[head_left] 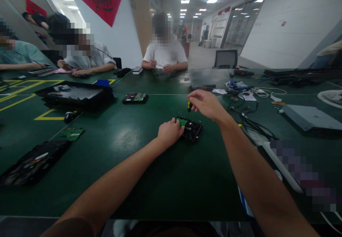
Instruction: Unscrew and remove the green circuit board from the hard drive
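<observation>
On the green table in front of me lies a hard drive (193,130), black with a green circuit board (182,121) at its far left part. My left hand (171,130) grips the drive's left side, fingers curled over its edge. Above the drive, my right hand (204,103) pinches the top of a small yellow-and-black screwdriver (189,106). The screwdriver stands nearly upright, its thin shaft pointing down at the drive's far edge; whether the tip sits in a screw is too small to tell. Tiny bits lie beside the drive's right side.
Another hard drive (135,98) lies farther left, near a black tray (77,96). A loose green board (72,134) and a black casing (34,160) are at left. Cables (253,123), a metal box (312,117) and tools (202,88) occupy the right. A person (165,53) sits opposite.
</observation>
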The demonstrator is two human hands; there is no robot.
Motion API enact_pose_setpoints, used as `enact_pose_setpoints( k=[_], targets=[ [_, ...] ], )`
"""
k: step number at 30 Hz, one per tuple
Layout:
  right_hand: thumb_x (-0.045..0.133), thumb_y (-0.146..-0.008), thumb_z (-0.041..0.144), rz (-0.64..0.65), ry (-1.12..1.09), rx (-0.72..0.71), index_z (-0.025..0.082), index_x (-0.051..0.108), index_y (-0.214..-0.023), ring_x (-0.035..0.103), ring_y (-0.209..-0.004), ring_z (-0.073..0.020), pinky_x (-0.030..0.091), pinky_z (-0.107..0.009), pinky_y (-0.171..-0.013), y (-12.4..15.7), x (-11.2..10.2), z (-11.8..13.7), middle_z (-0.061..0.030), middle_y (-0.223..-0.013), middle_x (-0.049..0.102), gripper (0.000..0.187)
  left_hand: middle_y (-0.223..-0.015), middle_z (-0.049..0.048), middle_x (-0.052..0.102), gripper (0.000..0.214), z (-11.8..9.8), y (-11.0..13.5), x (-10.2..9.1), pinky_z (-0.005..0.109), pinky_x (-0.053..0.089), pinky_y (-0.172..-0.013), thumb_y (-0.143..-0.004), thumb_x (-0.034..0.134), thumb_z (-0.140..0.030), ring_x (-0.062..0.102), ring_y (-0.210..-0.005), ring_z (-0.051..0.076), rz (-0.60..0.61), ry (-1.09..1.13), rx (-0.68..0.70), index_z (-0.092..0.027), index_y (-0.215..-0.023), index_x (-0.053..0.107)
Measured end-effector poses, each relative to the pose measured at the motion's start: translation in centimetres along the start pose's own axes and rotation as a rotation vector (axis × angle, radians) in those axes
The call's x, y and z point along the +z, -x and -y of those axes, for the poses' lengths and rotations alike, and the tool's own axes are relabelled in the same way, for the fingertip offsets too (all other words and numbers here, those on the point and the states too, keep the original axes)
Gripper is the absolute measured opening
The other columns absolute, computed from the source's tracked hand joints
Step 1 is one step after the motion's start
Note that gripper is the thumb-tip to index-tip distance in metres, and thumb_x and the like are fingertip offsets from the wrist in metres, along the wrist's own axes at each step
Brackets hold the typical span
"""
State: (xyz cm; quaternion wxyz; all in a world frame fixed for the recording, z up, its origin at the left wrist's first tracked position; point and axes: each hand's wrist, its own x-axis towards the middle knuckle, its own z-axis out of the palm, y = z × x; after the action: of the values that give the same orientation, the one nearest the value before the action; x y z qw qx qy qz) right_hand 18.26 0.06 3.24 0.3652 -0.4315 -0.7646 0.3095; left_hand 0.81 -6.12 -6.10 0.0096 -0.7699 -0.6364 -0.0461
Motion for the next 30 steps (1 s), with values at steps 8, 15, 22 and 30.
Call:
enact_pose_setpoints(
  k=[8,15,22,30],
  targets=[
    [0.065,-0.089,0.038,-0.048,0.066,-0.023,0.021,0.069,-0.094,0.066,-0.074,-0.0191,0.052,-0.033,-0.064,0.02,-0.06,-0.36,-0.0075,-0.095,0.074,0.018,-0.117,0.0136,0.066,0.047,0.02,0.07,-0.03,0.039,0.053,-0.077,-0.104,0.035,-0.050,0.071,-0.094,0.029,0.003,0.015,0.004,-0.017,-0.116,0.066],
    [0.056,-0.096,0.039,-0.002,-0.047,0.008,0.020,0.069,-0.105,0.065,-0.064,-0.0161,0.053,-0.031,-0.060,-0.02,0.18,-0.05,-0.0049,-0.079,0.071,0.025,-0.116,0.0133,0.067,0.047,-0.04,0.08,0.05,0.038,0.053,-0.077,-0.104,0.036,-0.051,0.071,-0.094,0.029,-0.006,0.008,-0.003,-0.017,-0.115,0.067],
    [0.060,-0.093,0.041,-0.023,0.061,0.003,0.021,0.071,-0.099,0.065,-0.069,-0.0165,0.049,-0.031,-0.061,-0.10,-0.04,-0.14,-0.0062,-0.087,0.074,0.024,-0.118,0.0133,0.066,0.047,-0.04,0.14,-0.12,0.038,0.053,-0.078,-0.104,0.035,-0.051,0.070,-0.095,0.029,0.008,0.021,-0.006,-0.018,-0.118,0.066],
    [0.056,-0.095,0.040,-0.002,-0.015,-0.009,0.020,0.067,-0.096,0.065,-0.059,-0.0131,0.050,-0.030,-0.058,0.01,0.31,-0.22,-0.0062,-0.093,0.074,0.023,-0.115,0.0124,0.067,0.047,0.03,-0.02,0.02,0.037,0.052,-0.078,-0.104,0.036,-0.051,0.071,-0.093,0.028,0.002,0.010,0.002,-0.017,-0.114,0.066]
  ],
)
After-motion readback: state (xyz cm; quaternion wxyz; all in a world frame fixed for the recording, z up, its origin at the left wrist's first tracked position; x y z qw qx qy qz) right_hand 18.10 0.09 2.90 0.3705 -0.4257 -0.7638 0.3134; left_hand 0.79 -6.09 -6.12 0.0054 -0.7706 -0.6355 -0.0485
